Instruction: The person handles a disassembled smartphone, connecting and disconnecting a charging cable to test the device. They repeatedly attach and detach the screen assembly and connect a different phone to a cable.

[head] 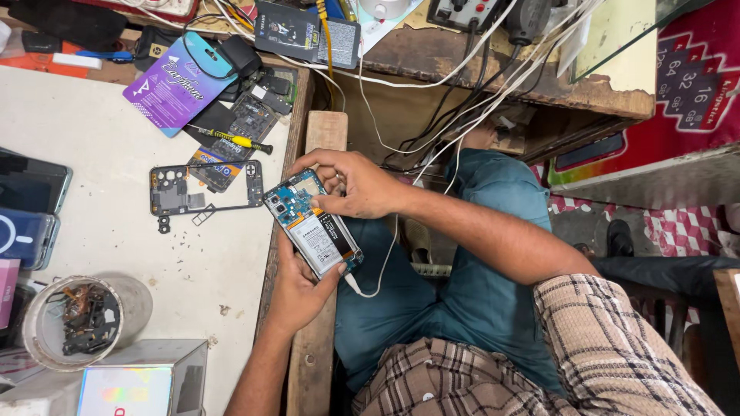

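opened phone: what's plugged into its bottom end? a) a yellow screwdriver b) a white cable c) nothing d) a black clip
b: a white cable runs from the bottom end of the opened phone, which the left hand cradles while the right hand touches its top; the yellow-handled screwdriver lies apart on the table.

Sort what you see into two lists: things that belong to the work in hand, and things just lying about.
In use:
opened phone, held by left hand, touched by right hand
white cable plugged into it
detached phone frame
yellow-handled screwdriver

Lying about:
purple packet
tub of small parts
two phones at the table's edge
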